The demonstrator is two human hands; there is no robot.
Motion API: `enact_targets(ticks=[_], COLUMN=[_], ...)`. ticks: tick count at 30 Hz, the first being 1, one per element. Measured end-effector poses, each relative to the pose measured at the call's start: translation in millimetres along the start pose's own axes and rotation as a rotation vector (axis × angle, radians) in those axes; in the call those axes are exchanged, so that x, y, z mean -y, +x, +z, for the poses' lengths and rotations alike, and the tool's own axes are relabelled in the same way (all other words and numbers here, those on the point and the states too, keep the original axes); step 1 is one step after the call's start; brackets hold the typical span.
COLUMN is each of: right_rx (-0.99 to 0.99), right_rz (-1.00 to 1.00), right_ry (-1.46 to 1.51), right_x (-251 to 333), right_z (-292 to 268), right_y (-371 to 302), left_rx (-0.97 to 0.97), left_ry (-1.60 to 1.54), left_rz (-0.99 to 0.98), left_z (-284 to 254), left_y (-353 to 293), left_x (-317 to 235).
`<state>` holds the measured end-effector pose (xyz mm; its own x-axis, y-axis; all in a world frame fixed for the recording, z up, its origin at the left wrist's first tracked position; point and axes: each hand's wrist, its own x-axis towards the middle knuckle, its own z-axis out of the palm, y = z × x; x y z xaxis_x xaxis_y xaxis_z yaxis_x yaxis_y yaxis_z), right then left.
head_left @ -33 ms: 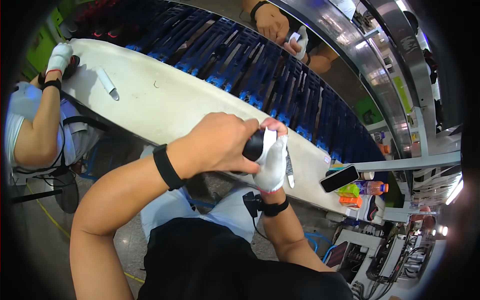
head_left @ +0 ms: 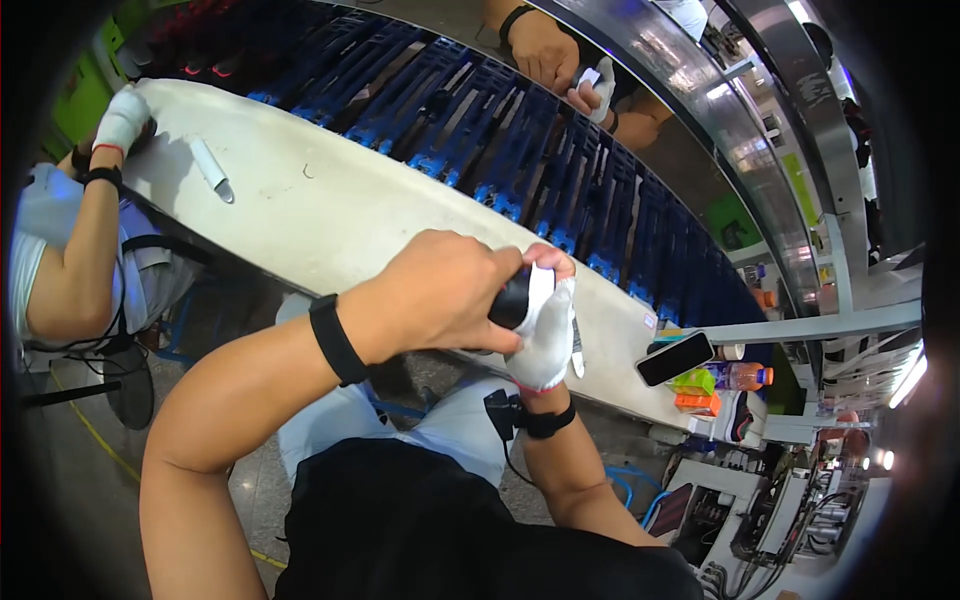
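Head view: above the white bench, a bare left hand wraps its fingers around a black piece while the gloved right hand grips it from below, apparently mid-fitting, needing steady pressure.

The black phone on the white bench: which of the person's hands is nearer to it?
Right. The right hand, in a white glove, is just left of the black phone lying on the white bench. The left hand is on the right hand's far side, gripping a black object.
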<state>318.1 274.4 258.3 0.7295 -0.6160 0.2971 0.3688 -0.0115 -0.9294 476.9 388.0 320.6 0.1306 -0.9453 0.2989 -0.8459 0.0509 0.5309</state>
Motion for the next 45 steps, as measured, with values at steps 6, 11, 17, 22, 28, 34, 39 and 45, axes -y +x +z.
enact_targets(ticks=[6, 11, 17, 22, 28, 34, 39, 45], right_rx=[-0.022, 0.121, 0.117, 0.219, 0.223, 0.327, 0.330, 0.330], right_rz=[0.078, 0.212, 0.162, -0.386, -0.367, -0.445, -0.348, -0.400], right_ry=[0.078, -0.313, -0.404, -0.826, -0.966, -1.039, -1.047, -0.972], right_x=[26.3, 59.6, 7.1, -16.2, -34.2, -30.1, -18.7, -28.8], right_z=[-17.9, -17.6, -32.0, -28.5, -2.3, 7.4, 15.6, 3.2], right_y=[-20.7, -25.4, -85.7, -72.9, -63.8, -62.8, -51.5, -37.3], left_rx=[0.027, 0.112, 0.176, 0.035, -0.203, -0.197, -0.288, -0.261], left_ry=[0.041, 0.089, 0.126, -0.292, -0.264, -0.225, -0.102, -0.326], left_rz=[0.180, 0.283, 0.273, -0.059, -0.285, -0.594, -0.589, -0.645], left_z=[17.4, 13.8, -39.2, -26.5, 24.1, 35.0, 41.8, 36.0], left_y=[2.8, -5.4, -39.0, -100.7, -154.9, -157.8, -154.5, -143.0], left_x=[-23.7, -25.5, -30.9, -41.3, 19.3, 6.6, 19.7, 33.5])
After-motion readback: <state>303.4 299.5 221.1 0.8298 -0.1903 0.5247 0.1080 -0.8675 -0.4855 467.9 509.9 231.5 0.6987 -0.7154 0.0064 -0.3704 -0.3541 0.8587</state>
